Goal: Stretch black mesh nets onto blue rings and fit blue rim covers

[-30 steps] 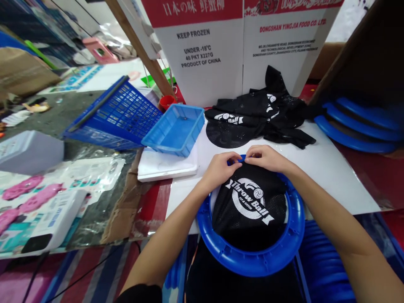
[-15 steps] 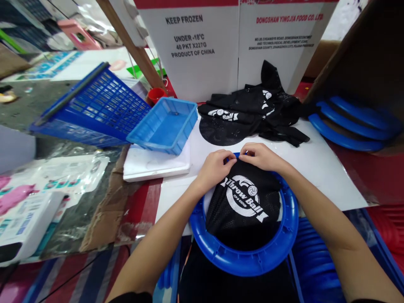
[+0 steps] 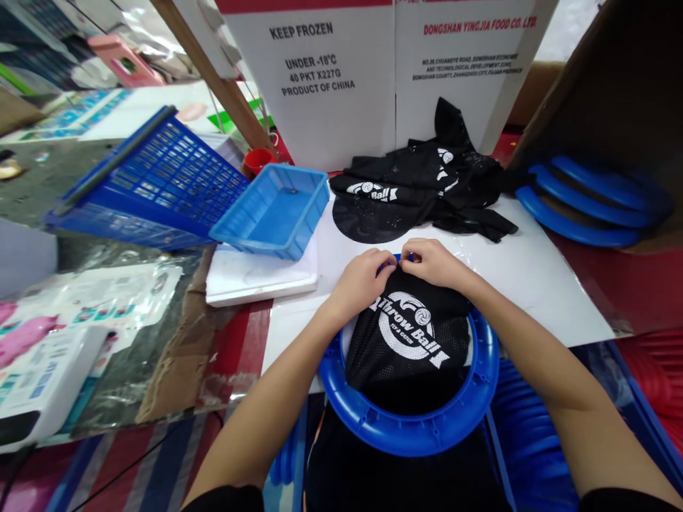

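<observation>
A blue plastic ring [image 3: 410,434] rests partly over the table's front edge, close to my body. Black mesh fabric [image 3: 368,355] with a white "Throw Ball" print lies across its opening. At the ring's far side, my left hand [image 3: 368,279] pinches the fabric's edge against the rim. Close beside it, my right hand [image 3: 435,262] also pinches the fabric at the rim, its fingertips nearly touching the left ones. The lower part of the ring's opening looks dark, and I cannot tell where the fabric ends there.
Behind my hands lies a heap of black printed mesh pieces [image 3: 421,185]. A light blue tray [image 3: 272,213] sits on a white foam block [image 3: 261,281], beside a blue basket [image 3: 160,185]. Blue rings [image 3: 581,220] lie in a carton at right; more blue rings [image 3: 528,434] stand below the table.
The view has shifted slightly. Both hands keep their pinch at the far rim, and the near side of the ring appears slightly higher; the fabric lies much as before.
</observation>
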A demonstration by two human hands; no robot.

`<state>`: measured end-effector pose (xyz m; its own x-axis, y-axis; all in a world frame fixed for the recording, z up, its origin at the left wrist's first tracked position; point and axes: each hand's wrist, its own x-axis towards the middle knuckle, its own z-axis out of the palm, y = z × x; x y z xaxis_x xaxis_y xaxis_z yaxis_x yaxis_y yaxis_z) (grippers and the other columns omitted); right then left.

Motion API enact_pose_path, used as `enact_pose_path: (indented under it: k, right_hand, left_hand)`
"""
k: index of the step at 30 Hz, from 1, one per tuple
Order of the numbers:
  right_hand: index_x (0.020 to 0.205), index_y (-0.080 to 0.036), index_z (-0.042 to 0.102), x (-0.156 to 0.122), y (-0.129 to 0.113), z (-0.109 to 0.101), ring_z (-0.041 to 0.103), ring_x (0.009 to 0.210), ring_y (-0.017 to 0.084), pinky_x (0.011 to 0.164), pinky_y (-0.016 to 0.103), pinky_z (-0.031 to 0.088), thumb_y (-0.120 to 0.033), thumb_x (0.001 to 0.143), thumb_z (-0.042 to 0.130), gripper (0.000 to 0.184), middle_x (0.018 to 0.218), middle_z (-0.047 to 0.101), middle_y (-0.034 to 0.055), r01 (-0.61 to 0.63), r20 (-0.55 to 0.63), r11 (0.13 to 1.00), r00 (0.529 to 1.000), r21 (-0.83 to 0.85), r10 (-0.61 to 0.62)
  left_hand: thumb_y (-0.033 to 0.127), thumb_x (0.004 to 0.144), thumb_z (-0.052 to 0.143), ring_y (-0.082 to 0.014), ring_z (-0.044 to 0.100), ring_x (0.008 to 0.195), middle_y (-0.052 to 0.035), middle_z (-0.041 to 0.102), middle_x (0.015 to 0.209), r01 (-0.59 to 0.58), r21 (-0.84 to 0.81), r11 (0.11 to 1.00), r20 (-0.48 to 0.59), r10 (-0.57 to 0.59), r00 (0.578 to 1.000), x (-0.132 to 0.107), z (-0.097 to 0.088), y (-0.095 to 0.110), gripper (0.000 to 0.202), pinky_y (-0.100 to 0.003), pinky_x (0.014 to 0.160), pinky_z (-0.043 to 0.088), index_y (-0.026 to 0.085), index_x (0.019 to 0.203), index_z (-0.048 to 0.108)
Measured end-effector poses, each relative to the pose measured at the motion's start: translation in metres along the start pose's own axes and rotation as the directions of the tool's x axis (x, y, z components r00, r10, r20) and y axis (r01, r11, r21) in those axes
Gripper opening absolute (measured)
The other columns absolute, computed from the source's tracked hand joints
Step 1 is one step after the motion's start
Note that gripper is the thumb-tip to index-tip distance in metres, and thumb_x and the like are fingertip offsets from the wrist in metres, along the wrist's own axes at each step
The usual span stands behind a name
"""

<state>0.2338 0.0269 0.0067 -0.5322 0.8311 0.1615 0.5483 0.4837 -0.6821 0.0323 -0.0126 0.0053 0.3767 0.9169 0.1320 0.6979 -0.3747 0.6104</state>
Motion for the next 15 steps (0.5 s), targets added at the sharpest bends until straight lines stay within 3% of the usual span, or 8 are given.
enact_pose_path:
  k: [8, 15]
  right_hand:
    - [0.068, -0.020, 0.060, 0.0006, -0.0045, 0.0036, 0.055, 0.074, 0.017, 0.073, 0.029, 0.040, -0.011, 0.081, 0.062, 0.015, 0.075, 0.062, 0.0004, -0.059, -0.027, 0.998, 0.998, -0.034, 0.058]
    - [0.068, -0.021, 0.057, 0.0009, -0.0061, 0.0035, 0.056, 0.076, 0.018, 0.074, 0.029, 0.040, -0.009, 0.082, 0.060, 0.019, 0.075, 0.061, 0.0007, -0.050, -0.008, 0.998, 0.999, -0.030, 0.050]
  left_hand:
    - [0.020, 0.106, 0.047, -0.0247, 0.065, 0.101, -0.0111, 0.062, 0.116, -0.095, 0.236, 0.967, 0.002, 0.098, 0.995, -0.0049, 0.0040, 0.0002, 0.026, -0.039, 0.090, 0.055, 0.019, 0.105, 0.073]
    - [0.014, 0.104, 0.043, -0.0265, 0.065, 0.103, -0.0146, 0.062, 0.124, -0.145, 0.362, 0.921, 0.126, 0.106, 0.986, -0.0038, -0.0006, 0.0044, 0.029, -0.041, 0.089, 0.057, 0.017, 0.108, 0.072]
